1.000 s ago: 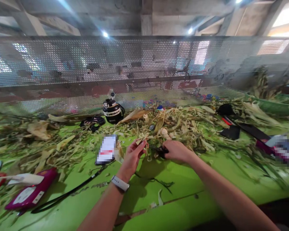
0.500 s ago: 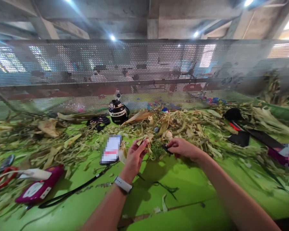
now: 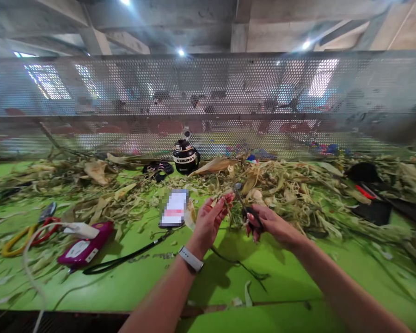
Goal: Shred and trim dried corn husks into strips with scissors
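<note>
"Left hand (image 3: 210,222) at the centre of the frame: what has it got?"

"Thumb and fingers are closed on some thin husk strips (image 3: 229,215). How many, I can't tell; the ends overlap."

"And right of it?"

"Right hand (image 3: 273,226), fingers wrapped round the black handles of small scissors (image 3: 245,209), blade pointing up and left. Whether the blades are parted, I can't make out."

"How would those strips handle?"

"Light and limp, I'd judge, with a dry drag rather than a slip, and likely to split lengthwise. Best pinched where they bunch. The scissors should feel stiff; the handle loops are the place to hold."

"What's around them?"

"Far left, scissor handles, one yellow (image 3: 19,243) and one red (image 3: 45,232); then a purple device (image 3: 86,247) with a white cable (image 3: 30,273). A phone (image 3: 174,208) lies just beside the left hand. Above it stands a black bottle (image 3: 185,158)."

"Anything in the way?"

"A husk heap (image 3: 280,178) crowds the space beyond both hands, and the phone limits room on the left. Out at the right edge, a black cap-like thing (image 3: 364,172) lies well apart."
</note>
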Demonstrator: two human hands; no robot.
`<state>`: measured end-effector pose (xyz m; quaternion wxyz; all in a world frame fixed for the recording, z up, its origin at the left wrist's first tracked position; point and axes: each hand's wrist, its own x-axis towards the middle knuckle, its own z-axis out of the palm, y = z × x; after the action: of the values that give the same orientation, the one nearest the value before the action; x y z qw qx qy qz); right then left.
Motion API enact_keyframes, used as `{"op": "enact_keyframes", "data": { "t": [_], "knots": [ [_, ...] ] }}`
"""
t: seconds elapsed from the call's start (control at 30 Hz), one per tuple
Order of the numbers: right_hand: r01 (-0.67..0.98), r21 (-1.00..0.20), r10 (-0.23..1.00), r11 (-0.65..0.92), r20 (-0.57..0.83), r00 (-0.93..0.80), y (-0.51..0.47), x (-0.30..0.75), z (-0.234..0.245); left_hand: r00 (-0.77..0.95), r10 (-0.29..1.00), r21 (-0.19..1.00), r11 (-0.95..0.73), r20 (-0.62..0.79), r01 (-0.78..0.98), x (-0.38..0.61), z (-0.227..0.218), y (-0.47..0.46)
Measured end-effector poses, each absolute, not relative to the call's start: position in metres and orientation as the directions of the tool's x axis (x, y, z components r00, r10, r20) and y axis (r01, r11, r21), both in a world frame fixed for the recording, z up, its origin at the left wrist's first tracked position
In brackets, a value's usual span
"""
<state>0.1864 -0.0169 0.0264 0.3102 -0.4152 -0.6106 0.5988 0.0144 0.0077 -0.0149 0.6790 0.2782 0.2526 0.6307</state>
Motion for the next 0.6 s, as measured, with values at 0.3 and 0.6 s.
{"op": "enact_keyframes", "data": {
  "t": [0.3, 0.6],
  "knots": [
    [0.189, -0.982, 0.871, -0.023, -0.112, -0.478, -0.0181, 0.1841, 0.0279, 0.117, 0.992, 0.679, 0.059, 0.041, -0.732, 0.0157, -0.0136, 0.0047],
    [0.228, -0.974, 0.871, 0.013, -0.101, -0.481, -0.0164, 0.1865, 0.0265, 0.107, 0.994, 0.697, 0.066, 0.015, -0.714, 0.0168, -0.0099, 0.0011]
  ]
}}
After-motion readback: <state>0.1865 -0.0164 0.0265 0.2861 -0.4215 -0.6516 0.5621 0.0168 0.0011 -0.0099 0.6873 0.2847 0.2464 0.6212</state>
